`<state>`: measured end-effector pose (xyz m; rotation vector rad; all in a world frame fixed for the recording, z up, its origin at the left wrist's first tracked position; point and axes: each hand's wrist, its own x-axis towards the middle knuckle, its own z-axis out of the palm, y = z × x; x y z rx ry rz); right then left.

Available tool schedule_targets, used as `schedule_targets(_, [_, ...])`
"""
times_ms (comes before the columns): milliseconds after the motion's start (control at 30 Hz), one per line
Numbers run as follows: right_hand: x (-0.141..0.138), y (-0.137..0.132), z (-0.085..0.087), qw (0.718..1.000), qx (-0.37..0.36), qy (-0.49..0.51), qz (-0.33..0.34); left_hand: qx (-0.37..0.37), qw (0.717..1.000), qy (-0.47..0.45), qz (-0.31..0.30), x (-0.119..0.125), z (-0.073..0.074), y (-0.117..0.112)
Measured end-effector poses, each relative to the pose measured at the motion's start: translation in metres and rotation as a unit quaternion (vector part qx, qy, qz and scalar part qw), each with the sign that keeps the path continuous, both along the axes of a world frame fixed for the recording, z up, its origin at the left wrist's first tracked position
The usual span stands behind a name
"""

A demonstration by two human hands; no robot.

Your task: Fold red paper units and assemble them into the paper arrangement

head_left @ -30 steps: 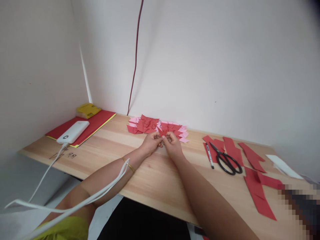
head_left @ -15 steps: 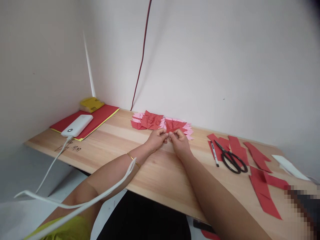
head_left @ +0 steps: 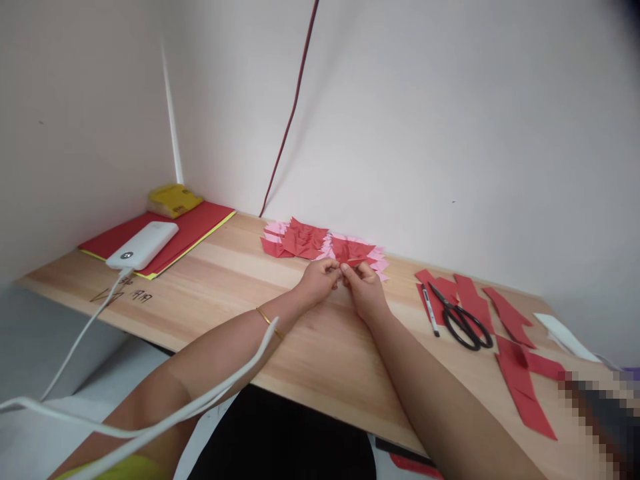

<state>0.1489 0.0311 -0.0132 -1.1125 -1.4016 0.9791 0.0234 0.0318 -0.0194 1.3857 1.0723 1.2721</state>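
My left hand (head_left: 319, 281) and my right hand (head_left: 365, 287) meet at the middle of the wooden table (head_left: 310, 347), fingers pinched together on a small folded red paper piece (head_left: 350, 262). Just beyond them, against the wall, lies a pile of folded red and pink paper pieces (head_left: 323, 244). A gold bangle (head_left: 269, 322) sits on my left wrist.
Black scissors (head_left: 463, 319) and a pen (head_left: 430, 309) lie on red paper strips (head_left: 520, 373) to the right. At far left a white power bank (head_left: 143, 245) with a white cable rests on red sheets (head_left: 190, 230), beside a yellow pad (head_left: 173, 199). A red cord hangs down the wall.
Both hands stay pinched together on the red piece; only the fingers have shifted slightly. The view has drifted a little.
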Motion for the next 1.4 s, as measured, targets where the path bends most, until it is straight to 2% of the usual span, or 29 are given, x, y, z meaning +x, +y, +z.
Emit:
schedule_targets(133, [0.001,0.000,0.000,1.000,0.013,0.001,0.014,-0.009,1.000,-0.003,0.003,0.000,0.002,-0.001])
schedule_targets(367, [0.000,-0.001,0.002,0.999,0.023,-0.023,0.027,-0.034,0.997,-0.065,0.002,0.002,0.005,-0.001])
schedule_targets(600, [-0.002,0.002,-0.002,0.999,0.019,0.032,0.018,-0.034,0.997,-0.070,-0.007,0.001,0.008,-0.003])
schedule_targets(833, [-0.001,0.004,-0.004,1.000,0.015,0.000,0.009,-0.025,0.998,-0.048,0.010,-0.003,0.007,-0.002])
schedule_targets(1000, [-0.004,0.005,-0.006,0.997,-0.006,0.068,0.042,0.001,0.999,-0.027,-0.025,-0.007,0.010,-0.003])
schedule_targets(1100, [-0.005,0.006,-0.007,0.995,-0.014,0.092,0.046,-0.016,0.998,-0.040,-0.039,-0.007,0.010,-0.003])
schedule_targets(1200, [-0.004,0.008,-0.008,0.998,-0.008,0.061,0.014,-0.038,0.997,-0.059,-0.036,-0.005,0.010,-0.002])
schedule_targets(1300, [-0.001,0.008,-0.009,1.000,0.006,0.010,-0.011,-0.040,0.996,-0.082,-0.002,-0.004,0.011,-0.002])
schedule_targets(1400, [0.000,0.007,-0.007,0.999,0.028,-0.042,0.012,-0.017,0.995,-0.096,0.022,-0.004,0.014,-0.003])
